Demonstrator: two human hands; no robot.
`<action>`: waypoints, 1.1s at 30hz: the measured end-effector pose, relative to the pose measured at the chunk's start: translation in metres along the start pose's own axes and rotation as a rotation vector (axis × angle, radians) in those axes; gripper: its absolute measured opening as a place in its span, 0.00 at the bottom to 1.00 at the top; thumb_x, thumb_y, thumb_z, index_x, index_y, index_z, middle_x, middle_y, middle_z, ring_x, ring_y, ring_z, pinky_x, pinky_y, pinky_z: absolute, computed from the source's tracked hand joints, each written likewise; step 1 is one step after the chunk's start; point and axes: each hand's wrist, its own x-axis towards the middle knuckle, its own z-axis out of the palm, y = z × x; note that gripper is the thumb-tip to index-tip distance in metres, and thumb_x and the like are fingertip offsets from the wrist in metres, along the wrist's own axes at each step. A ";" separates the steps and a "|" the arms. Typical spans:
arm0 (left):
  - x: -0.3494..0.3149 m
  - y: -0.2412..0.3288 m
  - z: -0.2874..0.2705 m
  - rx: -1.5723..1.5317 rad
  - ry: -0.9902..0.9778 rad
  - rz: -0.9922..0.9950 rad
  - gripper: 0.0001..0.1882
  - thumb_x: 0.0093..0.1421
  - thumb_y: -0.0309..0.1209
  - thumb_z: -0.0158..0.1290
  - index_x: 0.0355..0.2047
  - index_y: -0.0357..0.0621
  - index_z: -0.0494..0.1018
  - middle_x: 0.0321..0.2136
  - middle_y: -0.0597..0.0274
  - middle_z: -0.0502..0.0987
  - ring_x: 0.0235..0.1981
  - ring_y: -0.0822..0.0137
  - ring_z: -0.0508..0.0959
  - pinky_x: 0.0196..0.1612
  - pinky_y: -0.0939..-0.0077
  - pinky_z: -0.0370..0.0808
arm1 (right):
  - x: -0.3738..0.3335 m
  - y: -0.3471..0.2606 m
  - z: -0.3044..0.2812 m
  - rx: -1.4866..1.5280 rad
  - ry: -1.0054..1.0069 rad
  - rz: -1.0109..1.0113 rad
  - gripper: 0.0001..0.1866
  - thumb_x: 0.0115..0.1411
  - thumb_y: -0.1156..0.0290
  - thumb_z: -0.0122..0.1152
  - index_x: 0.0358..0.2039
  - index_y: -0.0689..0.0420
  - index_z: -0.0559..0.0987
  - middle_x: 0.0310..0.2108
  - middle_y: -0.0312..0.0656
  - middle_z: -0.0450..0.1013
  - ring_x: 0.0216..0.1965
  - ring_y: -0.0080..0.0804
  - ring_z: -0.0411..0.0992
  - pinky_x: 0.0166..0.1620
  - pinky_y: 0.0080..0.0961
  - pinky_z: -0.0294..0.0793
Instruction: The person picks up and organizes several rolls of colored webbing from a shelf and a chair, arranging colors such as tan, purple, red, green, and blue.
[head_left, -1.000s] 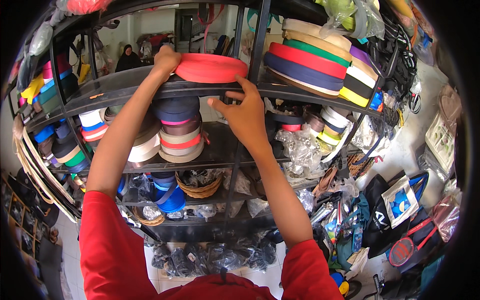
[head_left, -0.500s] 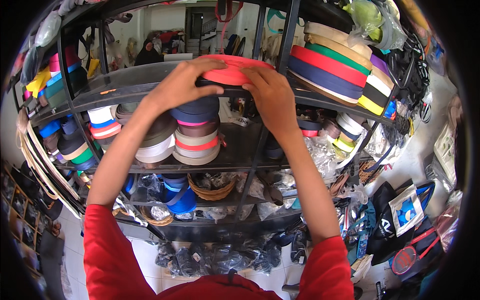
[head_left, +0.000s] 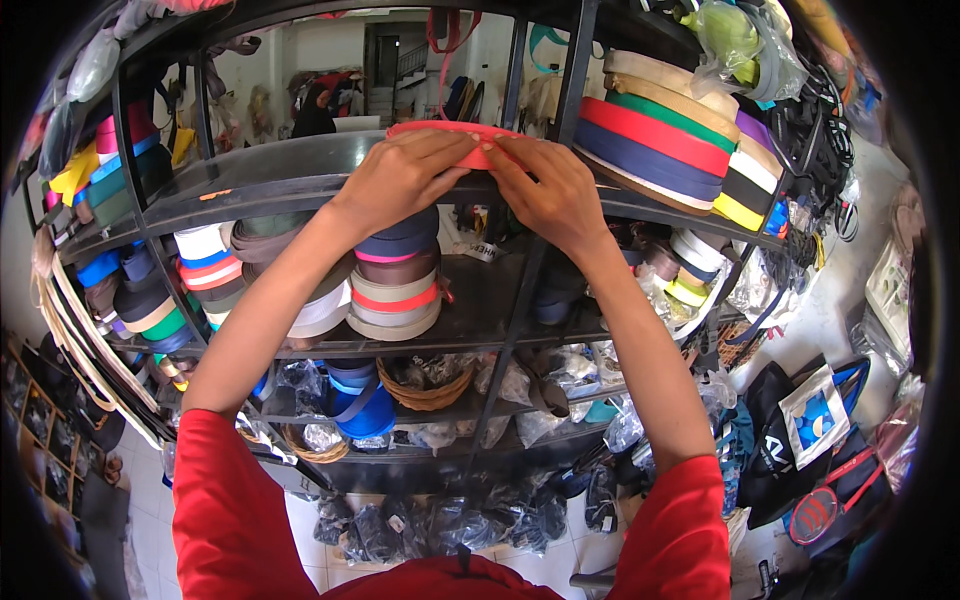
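Note:
A flat roll of red webbing tape [head_left: 474, 128] is at the front edge of the upper black shelf, partly hidden by my fingers. My left hand [head_left: 408, 176] grips its front edge from the left, fingers closed and fingertips near the middle. From the right, my right hand [head_left: 550, 188] closes on the same front edge. The fingertips of both hands nearly meet there. Below my left hand, on the middle shelf, stands a stack of webbing rolls [head_left: 396, 290] in navy, pink, brown, grey and red.
The black metal rack [head_left: 300, 180] spans the view. To the right, a tall stack of webbing rolls [head_left: 655, 140] shares the upper shelf. A wicker basket [head_left: 430, 392] and a blue roll [head_left: 365, 408] sit lower down. Behind the rack, a person [head_left: 315, 112] in dark clothing is visible.
My hands have drawn closer together along the roll's front edge, the left one moving right. The red roll has shifted slightly left and now shows less of its top.

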 end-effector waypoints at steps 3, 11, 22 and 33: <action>0.001 -0.008 -0.004 -0.086 -0.082 -0.017 0.20 0.55 0.25 0.61 0.49 0.36 0.75 0.46 0.54 0.80 0.45 0.52 0.80 0.47 0.64 0.78 | -0.001 0.002 0.000 0.031 -0.030 0.030 0.16 0.51 0.72 0.63 0.42 0.56 0.80 0.39 0.40 0.76 0.40 0.36 0.76 0.43 0.31 0.77; 0.016 -0.047 -0.017 -0.382 -0.475 -0.868 0.46 0.66 0.65 0.31 0.66 0.35 0.57 0.67 0.43 0.57 0.69 0.52 0.56 0.69 0.64 0.51 | -0.006 -0.002 -0.003 0.050 -0.053 0.131 0.17 0.52 0.73 0.66 0.44 0.57 0.80 0.40 0.44 0.77 0.41 0.41 0.77 0.48 0.37 0.78; 0.036 -0.052 0.014 -0.314 -0.791 -0.905 0.51 0.65 0.67 0.23 0.68 0.29 0.45 0.69 0.35 0.46 0.71 0.49 0.46 0.72 0.63 0.44 | -0.016 -0.010 -0.003 -0.066 -0.062 0.172 0.19 0.50 0.74 0.56 0.44 0.62 0.77 0.46 0.44 0.74 0.51 0.39 0.72 0.58 0.43 0.68; 0.066 -0.035 0.068 -0.153 -0.895 -0.610 0.46 0.68 0.63 0.20 0.67 0.28 0.45 0.66 0.28 0.50 0.68 0.38 0.51 0.70 0.57 0.49 | -0.058 -0.042 -0.029 0.020 0.217 0.621 0.11 0.52 0.78 0.59 0.37 0.59 0.80 0.42 0.40 0.76 0.45 0.38 0.72 0.50 0.37 0.64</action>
